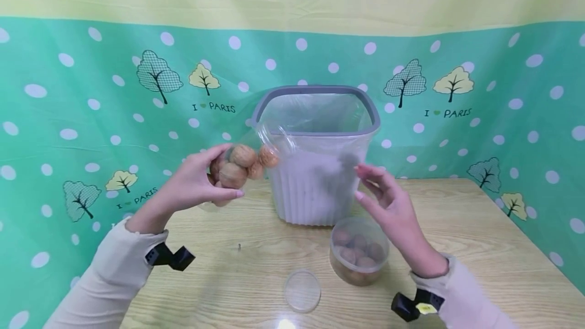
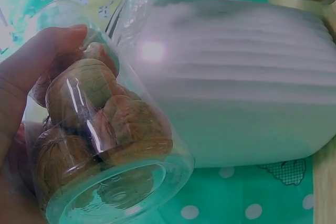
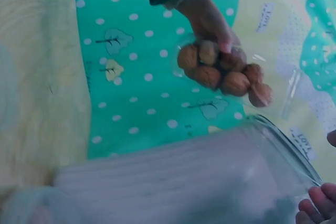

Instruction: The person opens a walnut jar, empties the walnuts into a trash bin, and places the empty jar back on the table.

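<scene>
My left hand (image 1: pixel 194 179) grips a clear plastic jar (image 2: pixel 176 142) around its side, thumb and fingers on opposite sides. Several brown walnuts (image 1: pixel 244 155) lie in the jar, which is tipped over with its mouth toward the bin. In the right wrist view the walnuts (image 3: pixel 235 83) stretch in a line toward that mouth. My right hand (image 1: pixel 388 199) is raised in front of the bin's right side, fingers loosely bent, with nothing in it. Below it stands a round clear tub (image 1: pixel 359 273) with several walnuts inside.
A light grey bin (image 1: pixel 315 182) with a darker rim and a clear liner stands at the back of the wooden table (image 1: pixel 219 288). A round clear lid (image 1: pixel 302 291) lies at the front, left of the tub. Behind hangs a green dotted cloth (image 1: pixel 301 60).
</scene>
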Action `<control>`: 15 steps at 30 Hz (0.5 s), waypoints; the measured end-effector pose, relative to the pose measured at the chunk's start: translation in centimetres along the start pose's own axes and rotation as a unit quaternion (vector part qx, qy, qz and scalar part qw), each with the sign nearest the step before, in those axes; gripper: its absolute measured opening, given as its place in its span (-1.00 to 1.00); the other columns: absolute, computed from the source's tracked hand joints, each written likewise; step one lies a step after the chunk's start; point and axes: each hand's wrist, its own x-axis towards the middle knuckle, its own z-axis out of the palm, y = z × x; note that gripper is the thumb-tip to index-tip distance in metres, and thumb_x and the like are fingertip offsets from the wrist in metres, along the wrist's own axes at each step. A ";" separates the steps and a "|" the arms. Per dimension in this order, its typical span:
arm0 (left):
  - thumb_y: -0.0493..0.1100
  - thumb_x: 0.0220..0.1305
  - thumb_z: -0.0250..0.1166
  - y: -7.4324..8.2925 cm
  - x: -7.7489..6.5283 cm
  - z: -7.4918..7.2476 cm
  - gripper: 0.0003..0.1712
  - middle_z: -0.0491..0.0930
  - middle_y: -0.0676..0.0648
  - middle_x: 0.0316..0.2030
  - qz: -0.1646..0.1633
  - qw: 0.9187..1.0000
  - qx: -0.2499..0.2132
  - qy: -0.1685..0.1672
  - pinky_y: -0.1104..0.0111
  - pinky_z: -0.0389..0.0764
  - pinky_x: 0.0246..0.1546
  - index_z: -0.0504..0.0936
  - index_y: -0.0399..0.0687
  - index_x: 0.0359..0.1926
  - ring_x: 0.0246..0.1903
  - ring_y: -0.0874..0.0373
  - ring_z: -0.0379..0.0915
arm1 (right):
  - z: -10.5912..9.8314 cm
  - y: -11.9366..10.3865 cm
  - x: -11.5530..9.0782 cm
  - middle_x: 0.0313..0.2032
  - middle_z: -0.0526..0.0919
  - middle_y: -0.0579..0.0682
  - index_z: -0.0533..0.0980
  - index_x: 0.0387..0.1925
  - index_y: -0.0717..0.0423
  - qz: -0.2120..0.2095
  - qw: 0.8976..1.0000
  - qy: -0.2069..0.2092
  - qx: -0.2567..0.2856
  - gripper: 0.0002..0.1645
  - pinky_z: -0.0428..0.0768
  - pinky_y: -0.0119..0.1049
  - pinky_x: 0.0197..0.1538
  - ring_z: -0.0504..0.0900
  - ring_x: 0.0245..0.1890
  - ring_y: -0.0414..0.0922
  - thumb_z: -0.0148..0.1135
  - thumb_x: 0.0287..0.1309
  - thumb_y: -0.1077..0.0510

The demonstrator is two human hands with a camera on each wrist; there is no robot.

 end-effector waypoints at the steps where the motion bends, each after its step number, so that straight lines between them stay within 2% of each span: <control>1: -0.12 -0.17 0.56 0.1 0.1 -0.1 -0.18 0.57 -0.08 -0.27 0.001 1.000 0.004 0.003 0.37 0.57 -0.46 0.44 -0.06 0.19 -0.40 0.11 0.46 | -0.2 -0.2 0.4 0.05 0.49 0.00 0.29 0.14 0.51 0.005 1.000 0.016 0.002 -0.44 0.37 -0.47 0.21 0.43 0.13 -0.16 0.13 0.05 0.55; 6: -0.15 -0.16 0.56 0.2 0.4 -0.5 -0.20 0.56 -0.10 -0.26 0.010 1.000 0.015 0.012 0.39 0.56 -0.49 0.44 -0.12 0.16 -0.40 0.12 0.44 | -1.0 -0.9 2.2 0.07 0.45 0.06 0.31 0.15 0.41 0.022 0.997 0.080 0.006 -0.50 0.34 -0.45 0.24 0.38 0.15 -0.06 0.13 0.15 0.45; 10: -0.14 -0.15 0.56 0.1 0.7 -0.7 -0.18 0.57 -0.08 -0.28 0.011 1.000 0.023 0.014 0.40 0.55 -0.49 0.42 -0.12 0.19 -0.42 0.14 0.44 | -1.1 -1.3 3.6 0.11 0.43 0.06 0.33 0.15 0.37 0.008 0.994 0.111 0.000 -0.51 0.29 -0.40 0.29 0.34 0.20 -0.05 0.15 0.17 0.39; 13: -0.14 -0.14 0.55 0.0 0.9 -1.0 -0.19 0.57 -0.08 -0.31 0.005 1.000 0.013 0.011 0.39 0.55 -0.51 0.42 -0.09 0.19 -0.45 0.15 0.45 | -1.2 -1.3 4.6 0.18 0.37 0.05 0.32 0.18 0.34 -0.018 0.992 0.119 -0.042 -0.47 0.20 -0.38 0.35 0.26 0.27 -0.09 0.17 0.16 0.37; 15: -0.15 -0.13 0.55 0.0 1.0 -1.2 -0.20 0.57 -0.09 -0.34 0.002 1.000 0.005 0.010 0.38 0.55 -0.53 0.42 -0.06 0.19 -0.47 0.14 0.46 | -1.4 -1.2 5.3 0.26 0.29 0.02 0.29 0.24 0.29 -0.021 0.990 0.114 -0.083 -0.41 0.13 -0.38 0.38 0.18 0.33 -0.14 0.19 0.18 0.32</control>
